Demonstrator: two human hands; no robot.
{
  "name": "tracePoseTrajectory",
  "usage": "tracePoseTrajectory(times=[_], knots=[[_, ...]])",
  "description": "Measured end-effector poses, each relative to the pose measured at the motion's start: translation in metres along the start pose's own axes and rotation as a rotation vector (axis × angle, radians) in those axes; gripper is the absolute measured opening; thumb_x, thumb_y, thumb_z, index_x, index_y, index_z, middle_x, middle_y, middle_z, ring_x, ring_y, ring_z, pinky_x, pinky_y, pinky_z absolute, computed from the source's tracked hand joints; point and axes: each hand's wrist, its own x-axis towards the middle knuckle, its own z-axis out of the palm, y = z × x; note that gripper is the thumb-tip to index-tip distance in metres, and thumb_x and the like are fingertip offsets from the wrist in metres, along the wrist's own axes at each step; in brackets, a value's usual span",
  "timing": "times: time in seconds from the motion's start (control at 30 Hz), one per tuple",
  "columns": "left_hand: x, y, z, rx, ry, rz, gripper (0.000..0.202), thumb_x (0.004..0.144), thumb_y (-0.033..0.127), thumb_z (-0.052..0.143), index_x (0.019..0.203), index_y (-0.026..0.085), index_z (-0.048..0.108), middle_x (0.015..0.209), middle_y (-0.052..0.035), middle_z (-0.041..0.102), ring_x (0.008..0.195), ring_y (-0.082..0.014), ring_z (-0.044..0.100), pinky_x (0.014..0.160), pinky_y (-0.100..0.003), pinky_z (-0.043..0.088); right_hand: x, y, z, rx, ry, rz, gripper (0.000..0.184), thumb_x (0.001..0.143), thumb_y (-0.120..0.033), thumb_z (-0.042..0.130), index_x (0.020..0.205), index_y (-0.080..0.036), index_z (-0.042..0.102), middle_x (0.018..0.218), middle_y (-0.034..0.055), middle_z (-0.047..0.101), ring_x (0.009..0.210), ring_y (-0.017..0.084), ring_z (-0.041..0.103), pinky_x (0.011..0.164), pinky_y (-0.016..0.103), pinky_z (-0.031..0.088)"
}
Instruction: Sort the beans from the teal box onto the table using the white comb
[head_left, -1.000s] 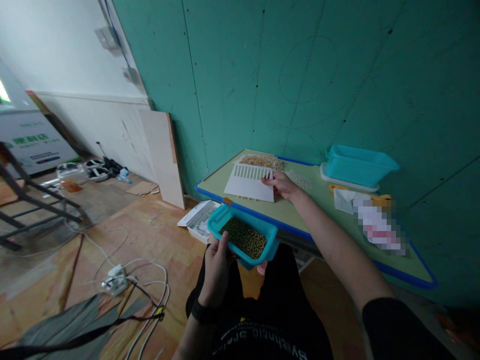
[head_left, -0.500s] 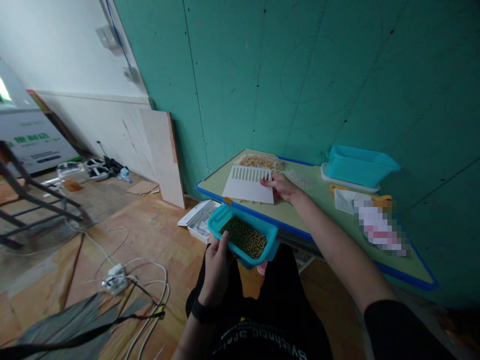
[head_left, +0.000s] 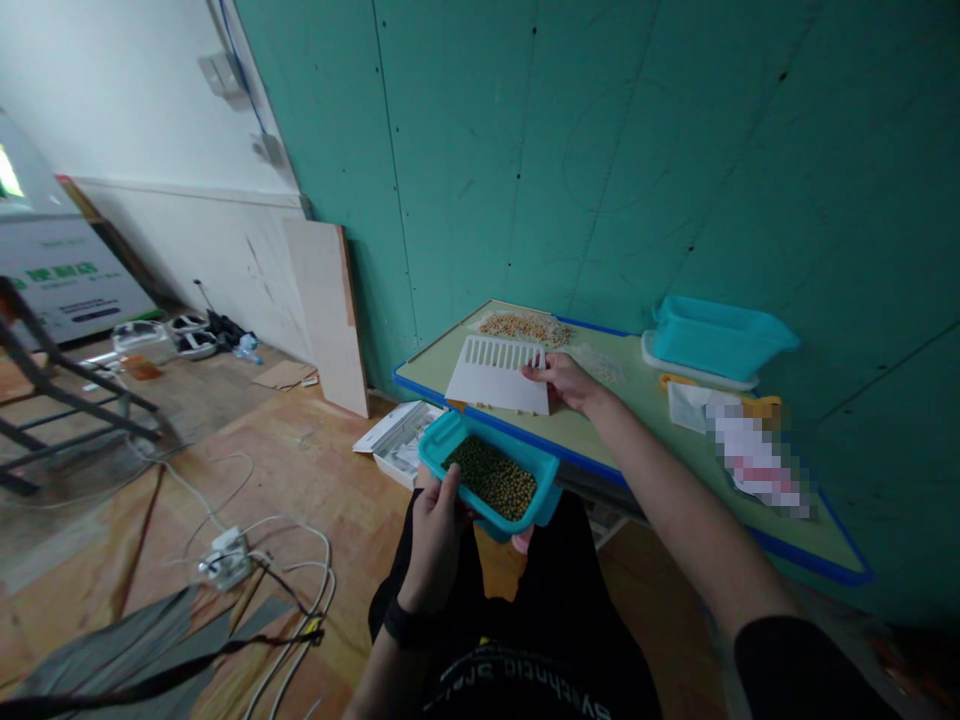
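My left hand grips the near left side of a turquoise plastic container, held just below the table's front edge. Inside it lie green beans on the left and yellowish beans on the right. With my right hand I hold a white slotted scraper by its right end, its straight edge down at the table. A few loose beans lie along that edge. Behind the scraper is a spread of pale beans.
Another turquoise container stands on a white lid at the table's back right. In front of it are a white packet and a blurred-out item. An open white box sits on the floor, and cables trail at left.
The scraper and my right hand have shifted slightly toward me. More loose beans show along its front edge. The container in my left hand has barely moved.
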Motion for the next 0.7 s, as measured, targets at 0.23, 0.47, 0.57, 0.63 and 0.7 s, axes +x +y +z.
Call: tracePoseTrajectory(times=[0.23, 0.47, 0.57, 0.63, 0.7], knots=[[0.001, 0.000, 0.001, 0.013, -0.011, 0.020, 0.041, 0.078, 0.053, 0.081, 0.090, 0.016, 0.070, 0.068, 0.0019, 0.059, 0.054, -0.0099, 0.048, 0.049, -0.021, 0.043, -0.010, -0.008, 0.000, -0.078, 0.022, -0.019, 0.033, 0.068, -0.034, 0.090, 0.089, -0.016, 0.072, 0.078, 0.0044, 0.075, 0.061, 0.015, 0.063, 0.052, 0.026, 0.052], [0.002, -0.003, -0.001, 0.011, -0.005, 0.039, 0.041, 0.075, 0.054, 0.083, 0.083, 0.017, 0.068, 0.060, 0.0044, 0.053, 0.051, -0.0092, 0.045, 0.047, -0.021, 0.042, -0.026, -0.011, -0.010, -0.155, 0.016, -0.014, 0.035, 0.064, -0.036, 0.093, 0.087, -0.017, 0.073, 0.079, 0.0058, 0.076, 0.065, 0.020, 0.068, 0.051, 0.030, 0.057], [0.001, -0.002, 0.000, 0.013, -0.003, 0.043, 0.042, 0.073, 0.055, 0.083, 0.080, 0.017, 0.066, 0.060, 0.0051, 0.052, 0.051, -0.0090, 0.044, 0.047, -0.021, 0.042, -0.033, -0.009, -0.013, -0.156, 0.003, -0.018, 0.037, 0.063, -0.038, 0.093, 0.087, -0.017, 0.074, 0.080, 0.0064, 0.076, 0.064, 0.020, 0.069, 0.049, 0.029, 0.056], [0.001, -0.002, 0.001, 0.014, 0.000, 0.034, 0.043, 0.072, 0.055, 0.084, 0.077, 0.018, 0.064, 0.060, 0.0057, 0.051, 0.050, -0.0086, 0.043, 0.047, -0.020, 0.041, -0.036, -0.008, -0.014, -0.151, -0.005, -0.031, 0.039, 0.063, -0.040, 0.093, 0.088, -0.017, 0.074, 0.081, 0.0064, 0.077, 0.064, 0.019, 0.069, 0.049, 0.028, 0.056], [0.000, -0.003, 0.003, 0.015, -0.005, 0.025, 0.044, 0.073, 0.055, 0.084, 0.075, 0.018, 0.061, 0.059, 0.0062, 0.050, 0.050, -0.0082, 0.043, 0.047, -0.020, 0.041, -0.038, -0.007, -0.013, -0.145, -0.004, -0.042, 0.040, 0.062, -0.042, 0.093, 0.088, -0.018, 0.074, 0.082, 0.0062, 0.077, 0.063, 0.019, 0.069, 0.049, 0.028, 0.056]])
